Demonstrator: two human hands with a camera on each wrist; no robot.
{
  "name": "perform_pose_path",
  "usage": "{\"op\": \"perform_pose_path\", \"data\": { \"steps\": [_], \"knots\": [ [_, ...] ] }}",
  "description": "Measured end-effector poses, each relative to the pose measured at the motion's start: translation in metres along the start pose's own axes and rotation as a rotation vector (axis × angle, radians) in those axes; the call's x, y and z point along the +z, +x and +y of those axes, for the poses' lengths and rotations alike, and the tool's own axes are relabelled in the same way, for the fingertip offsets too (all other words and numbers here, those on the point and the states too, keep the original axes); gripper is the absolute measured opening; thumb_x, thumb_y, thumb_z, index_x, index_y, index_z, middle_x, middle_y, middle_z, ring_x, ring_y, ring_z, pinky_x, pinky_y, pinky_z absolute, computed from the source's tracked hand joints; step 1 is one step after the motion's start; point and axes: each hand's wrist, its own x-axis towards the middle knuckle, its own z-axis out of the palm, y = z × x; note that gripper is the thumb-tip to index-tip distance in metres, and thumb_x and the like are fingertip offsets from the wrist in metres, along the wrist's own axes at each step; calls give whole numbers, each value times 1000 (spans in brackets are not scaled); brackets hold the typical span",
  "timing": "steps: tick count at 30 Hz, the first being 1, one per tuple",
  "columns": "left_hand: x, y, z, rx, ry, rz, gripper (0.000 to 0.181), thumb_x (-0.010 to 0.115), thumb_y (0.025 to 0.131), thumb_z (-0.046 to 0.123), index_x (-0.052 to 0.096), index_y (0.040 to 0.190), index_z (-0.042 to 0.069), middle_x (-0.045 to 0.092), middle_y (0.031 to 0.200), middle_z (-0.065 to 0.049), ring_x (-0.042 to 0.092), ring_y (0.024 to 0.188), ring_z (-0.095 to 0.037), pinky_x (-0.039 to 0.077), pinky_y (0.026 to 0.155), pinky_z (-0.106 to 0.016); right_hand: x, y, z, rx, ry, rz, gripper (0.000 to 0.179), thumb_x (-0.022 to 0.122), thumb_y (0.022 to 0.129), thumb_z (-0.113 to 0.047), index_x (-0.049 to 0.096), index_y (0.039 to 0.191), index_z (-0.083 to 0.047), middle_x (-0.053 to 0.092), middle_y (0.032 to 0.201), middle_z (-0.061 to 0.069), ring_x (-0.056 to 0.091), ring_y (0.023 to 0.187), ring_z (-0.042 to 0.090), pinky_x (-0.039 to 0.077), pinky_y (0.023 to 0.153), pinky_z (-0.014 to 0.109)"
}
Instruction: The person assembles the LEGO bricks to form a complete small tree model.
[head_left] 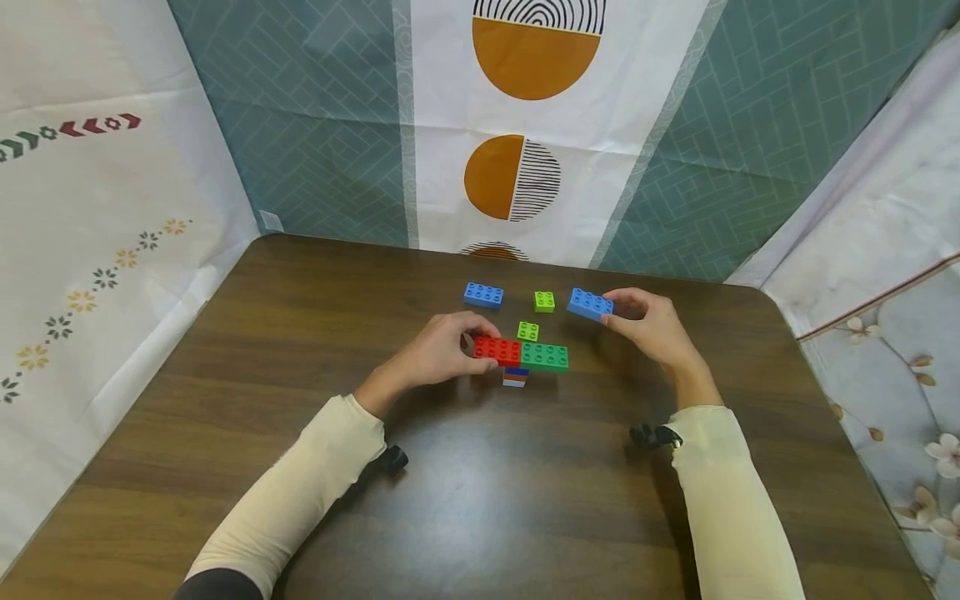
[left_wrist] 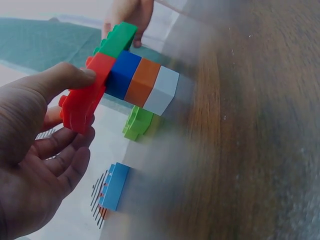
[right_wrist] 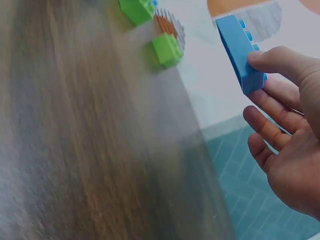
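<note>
My left hand pinches a red brick between thumb and fingers. That red brick and a green brick lie end to end on top of a small stack. Below them in the left wrist view come a dark blue brick, an orange brick and a white brick. In my right hand, thumb and fingertips pinch a blue brick by one end, studs up in the head view. It is to the right of and behind the stack.
Two lime bricks, a nearer one and a farther one, stand behind the stack. Another blue brick lies on the brown wooden table to their left. Patterned cloth hangs beyond the table's back edge.
</note>
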Motion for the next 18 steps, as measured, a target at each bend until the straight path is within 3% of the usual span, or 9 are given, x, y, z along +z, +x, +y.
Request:
{"op": "perform_pose_path", "data": {
  "steps": [6, 18],
  "knots": [
    [1, -1, 2, -6, -4, -8, 31, 83, 85, 20, 73, 113, 15, 72, 107, 0, 62, 90, -21, 55, 75, -28, 5, -11, -19, -115, -28, 1, 38, 75, 95, -25, 68, 129, -10, 70, 116, 15, 62, 92, 24, 53, 73, 21],
    [1, 1, 2, -3, 7, -4, 31, 83, 85, 21, 72, 113, 15, 72, 108, -1, 62, 93, -22, 54, 77, -29, 21, -28, -63, -202, -19, -30, 33, 76, 94, -23, 69, 126, -16, 70, 117, 9, 58, 103, 26, 50, 80, 29]
  ]
}}
